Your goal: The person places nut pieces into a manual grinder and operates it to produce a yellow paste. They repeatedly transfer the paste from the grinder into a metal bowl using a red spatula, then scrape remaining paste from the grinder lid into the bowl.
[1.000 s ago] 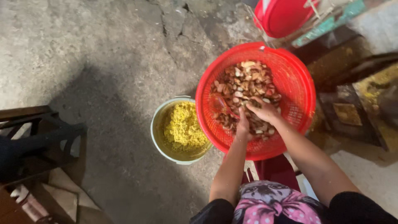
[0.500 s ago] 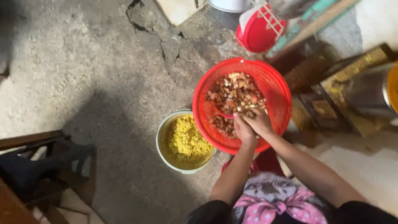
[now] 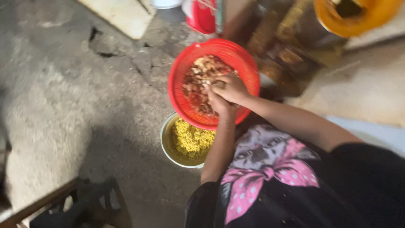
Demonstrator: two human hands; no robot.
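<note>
Both hands are in the red basket (image 3: 181,90), close together over the pile of brown and reddish bits (image 3: 198,80). The left hand (image 3: 218,102) comes up from below with the forearm nearly straight up the frame, fingers tucked into the pile. The right hand (image 3: 231,87) comes in from the right, forearm angled down toward the shoulder, knuckles up, fingers curled over something small in the bits. The two hands touch or nearly touch at the fingertips. It's blurry, so I honestly can't tell if either one is actually pinching a piece or just resting on the heap.

The basket sits tilted, its lower rim overlapping the top edge of the bowl (image 3: 165,145), which holds yellow grain (image 3: 192,139) and sits on the floor just beside the person's knee. The pile fills mostly the left and middle of the basket, and the right inner wall is bare mesh.

Room-wise: left of the basket and bowl it's open cracked concrete (image 3: 84,97), lots of space. Right and above the basket it's crowded, with a dark wooden thing (image 3: 287,55) near the rim, an orange tub (image 3: 358,17) behind that, and a red container (image 3: 202,17) just above the basket. A dark stool (image 3: 84,202) sits lower left, well apart from the bowl
</note>
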